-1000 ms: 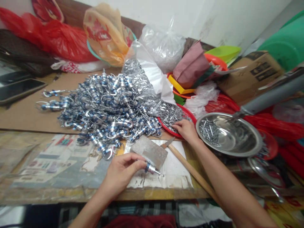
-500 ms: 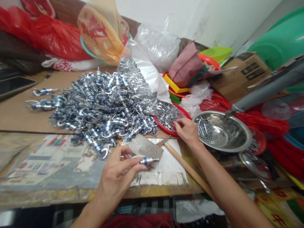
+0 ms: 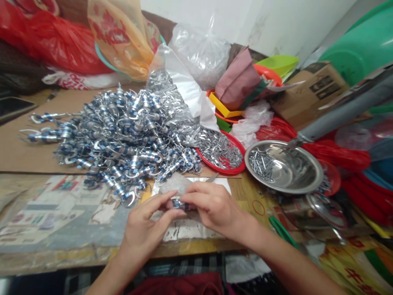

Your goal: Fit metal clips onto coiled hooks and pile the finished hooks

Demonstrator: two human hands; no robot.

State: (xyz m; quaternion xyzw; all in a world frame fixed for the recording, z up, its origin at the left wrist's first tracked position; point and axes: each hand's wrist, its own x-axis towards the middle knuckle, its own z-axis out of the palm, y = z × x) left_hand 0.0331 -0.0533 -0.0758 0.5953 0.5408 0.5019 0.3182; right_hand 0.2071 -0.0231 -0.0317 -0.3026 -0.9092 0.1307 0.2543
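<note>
My left hand (image 3: 146, 224) pinches a small silver metal fitting with blue bands (image 3: 177, 203) between thumb and fingers, low over the work surface. Against the fitting's right end my right hand (image 3: 216, 207) is closed, its fingertips meeting the part. Whatever small piece those fingers may hold is hidden. Behind both hands lies a grey metal plate (image 3: 174, 184) on white paper. A blade tip (image 3: 212, 178) shows past my right knuckles. To the left rises a big pile of similar blue-banded fittings (image 3: 113, 135), many with curved hooks.
A red dish (image 3: 242, 149) of small metal strips stands behind my right hand. Right of it, a steel bowl (image 3: 302, 174) holds long metal pins (image 3: 260, 164). A grey bar (image 3: 344, 104) slants over the bowl. Plastic bags (image 3: 199, 53) and a cardboard box (image 3: 307, 90) line the back.
My right hand has left the red dish and come down left to the fitting in my left hand. The wooden handle seen before is now out of sight. The view has shifted slightly.
</note>
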